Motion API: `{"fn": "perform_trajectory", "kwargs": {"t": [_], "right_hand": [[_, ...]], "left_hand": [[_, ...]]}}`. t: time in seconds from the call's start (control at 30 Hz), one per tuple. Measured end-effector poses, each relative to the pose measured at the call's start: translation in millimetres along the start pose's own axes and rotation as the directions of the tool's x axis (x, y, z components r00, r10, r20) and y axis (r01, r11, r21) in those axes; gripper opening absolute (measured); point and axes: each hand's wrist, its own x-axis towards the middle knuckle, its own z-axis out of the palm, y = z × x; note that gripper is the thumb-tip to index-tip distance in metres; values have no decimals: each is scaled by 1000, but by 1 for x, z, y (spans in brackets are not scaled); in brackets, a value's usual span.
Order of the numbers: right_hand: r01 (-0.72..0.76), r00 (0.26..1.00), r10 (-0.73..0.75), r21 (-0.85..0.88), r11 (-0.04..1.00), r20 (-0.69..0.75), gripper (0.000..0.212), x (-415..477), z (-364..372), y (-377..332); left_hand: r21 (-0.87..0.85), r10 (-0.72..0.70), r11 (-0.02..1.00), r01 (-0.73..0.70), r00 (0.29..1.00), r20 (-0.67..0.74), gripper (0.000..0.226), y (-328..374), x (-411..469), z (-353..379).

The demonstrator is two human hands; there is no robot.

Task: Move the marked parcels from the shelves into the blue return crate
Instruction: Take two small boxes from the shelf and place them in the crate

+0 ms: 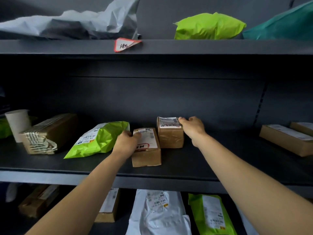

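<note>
Dark shelving, middle shelf (194, 160): two small brown boxes side by side. Nearer box (146, 148), red-ringed sticker on its label, so judged marked; left hand (126, 141) laid over its left top edge, fingers curled, hold not yet closed. Farther box (170, 132): right hand (192, 127) open at its top right corner. Advice: clamp both sides before lifting clear of green mailer (100, 139). Blue crate unseen.

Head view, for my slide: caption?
Both hands reach two taped boxes: left hand on front box, right hand at rear box.

Seven boxes (146, 146), perhaps six bags (100, 138)
</note>
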Motion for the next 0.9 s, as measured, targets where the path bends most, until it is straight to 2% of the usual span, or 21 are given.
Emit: {"fn": "perform_trajectory", "kwargs": {"t": [0.13,0.27,0.33,0.43,0.53,0.6,0.73,0.9], "right_hand": [[-67,996,66,7,998,57,44,15,12,1],[-148,983,138,72,986,123,34,25,9,-3],[-226,960,212,63,972,181,36,28,4,-6],[-352,908,347,-23,936,236,53,28,0,-3],[-382,897,373,-11,924,237,53,27,-8,1],[-404,890,387,24,914,243,46,27,-18,5],[-450,872,408,112,886,269,11,23,-53,17],[-494,860,449,173,852,245,14,11,-102,34]], "left_hand": [[-36,-9,999,11,999,45,28,3,11,11],[-102,-116,986,129,985,124,32,5,18,18],[-114,-161,977,180,974,159,33,5,20,20],[-139,-182,968,210,964,192,31,6,20,24],[-181,-171,960,215,958,231,19,11,17,31],[-203,-164,954,220,951,263,14,15,12,37],[-209,-158,949,238,928,338,11,31,0,57],[-241,-129,937,255,889,439,7,52,-24,81]]}}
